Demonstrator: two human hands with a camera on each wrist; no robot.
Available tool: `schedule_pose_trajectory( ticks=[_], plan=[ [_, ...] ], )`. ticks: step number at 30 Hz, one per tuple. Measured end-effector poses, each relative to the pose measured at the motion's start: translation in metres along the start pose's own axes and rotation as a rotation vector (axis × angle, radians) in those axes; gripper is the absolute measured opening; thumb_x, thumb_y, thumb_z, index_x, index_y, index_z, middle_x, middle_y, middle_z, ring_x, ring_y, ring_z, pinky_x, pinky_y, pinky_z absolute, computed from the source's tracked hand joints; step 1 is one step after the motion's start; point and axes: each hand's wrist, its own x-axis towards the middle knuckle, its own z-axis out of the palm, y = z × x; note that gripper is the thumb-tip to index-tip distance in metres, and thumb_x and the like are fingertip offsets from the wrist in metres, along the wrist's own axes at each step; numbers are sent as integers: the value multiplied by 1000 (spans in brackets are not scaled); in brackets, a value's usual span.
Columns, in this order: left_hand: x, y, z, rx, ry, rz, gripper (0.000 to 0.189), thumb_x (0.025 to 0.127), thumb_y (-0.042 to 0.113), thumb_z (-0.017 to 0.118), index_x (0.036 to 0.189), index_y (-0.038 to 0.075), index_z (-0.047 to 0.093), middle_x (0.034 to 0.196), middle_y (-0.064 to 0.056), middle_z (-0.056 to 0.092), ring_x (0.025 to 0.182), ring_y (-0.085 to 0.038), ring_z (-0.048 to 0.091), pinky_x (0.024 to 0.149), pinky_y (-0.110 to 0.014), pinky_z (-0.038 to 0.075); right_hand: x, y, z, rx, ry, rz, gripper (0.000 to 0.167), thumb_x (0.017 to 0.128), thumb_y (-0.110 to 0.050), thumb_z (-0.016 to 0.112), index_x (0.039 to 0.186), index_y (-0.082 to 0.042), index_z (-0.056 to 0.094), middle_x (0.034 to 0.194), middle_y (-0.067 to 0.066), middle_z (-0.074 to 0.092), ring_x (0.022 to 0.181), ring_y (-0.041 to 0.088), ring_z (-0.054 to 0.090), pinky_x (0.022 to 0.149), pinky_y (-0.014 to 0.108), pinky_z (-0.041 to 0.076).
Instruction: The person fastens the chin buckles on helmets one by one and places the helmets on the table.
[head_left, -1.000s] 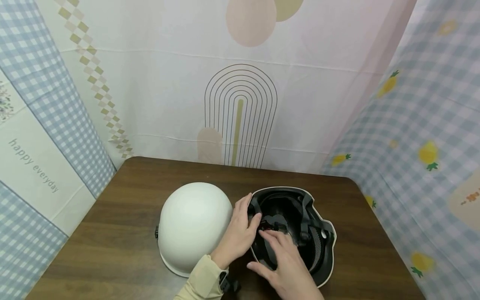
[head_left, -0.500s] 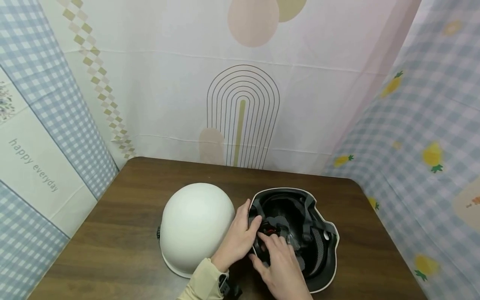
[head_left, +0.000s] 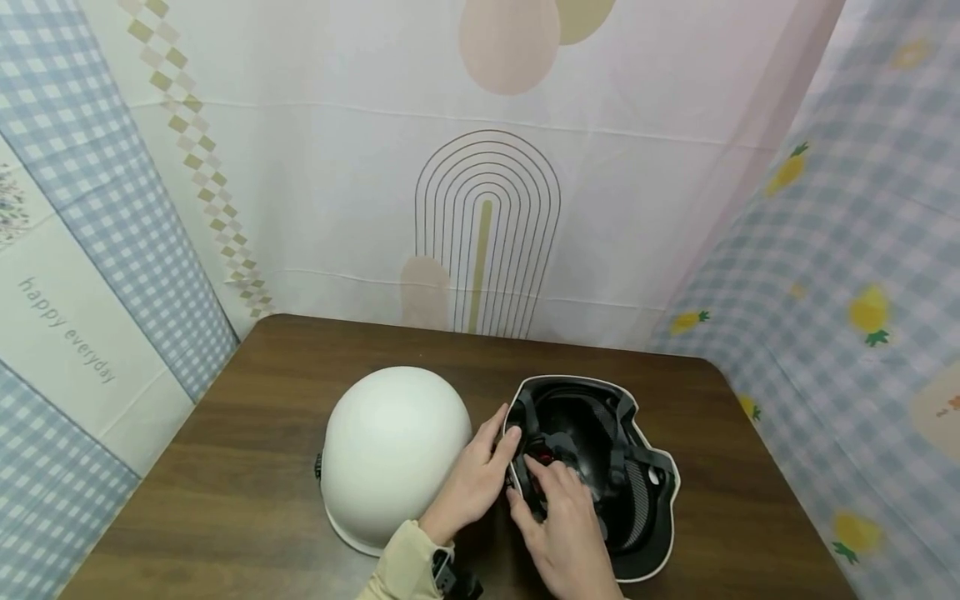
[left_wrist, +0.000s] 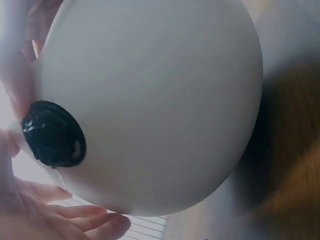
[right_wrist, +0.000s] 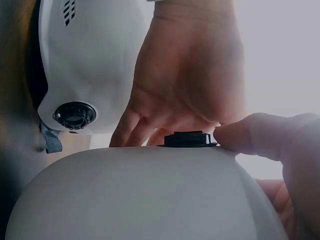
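A white helmet lies upturned on the right, its black padded inside and straps facing up. My left hand holds its left rim, thumb at the edge and fingers along the outer shell. My right hand grips the near-left rim, fingers inside and thumb outside. In the right wrist view, the right thumb touches a black round knob on this helmet's shell. The same knob shows from the outside in the left wrist view. The right hand's fingertips are partly hidden inside the helmet.
A second white helmet stands dome up just left of my left forearm. It has a black side knob, a grey strap end and vent slots. The brown wooden table meets a patterned cloth at the back.
My right hand has moved left to the upturned helmet's rim, its thumb closing onto the outside. The left hand stays at the rim, and the helmet has turned and shifted slightly right.
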Motion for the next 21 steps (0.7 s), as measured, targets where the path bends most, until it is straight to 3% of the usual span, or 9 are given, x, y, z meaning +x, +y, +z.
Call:
schedule_pose_trajectory(
  ticks=[6, 13, 21],
  plan=[
    [-1, -2, 0, -33, -36, -4, 66, 101, 57, 33, 155, 18, 26, 156, -6, 29, 141, -26, 30, 110, -51, 28, 0, -1, -3, 51, 37, 17, 37, 87, -24, 74, 118, -5, 68, 92, -4, 58, 86, 12, 54, 76, 38, 40],
    [-1, -3, 0, -54, -76, 7, 65, 102, 54, 33, 156, 19, 20, 158, -3, 24, 143, -23, 25, 111, -49, 25, 1, 1, -6, 114, 92, 15, 36, 87, -25, 75, 116, -5, 69, 84, -12, 51, 79, 8, 50, 73, 35, 36],
    [-1, -3, 1, -38, -81, 9, 67, 102, 54, 33, 156, 18, 19, 159, -4, 23, 144, -22, 23, 112, -49, 23, 0, 2, -7, 136, 149, 16, 36, 82, -20, 79, 114, -5, 70, 83, -11, 53, 77, 7, 51, 75, 36, 38]
  ],
)
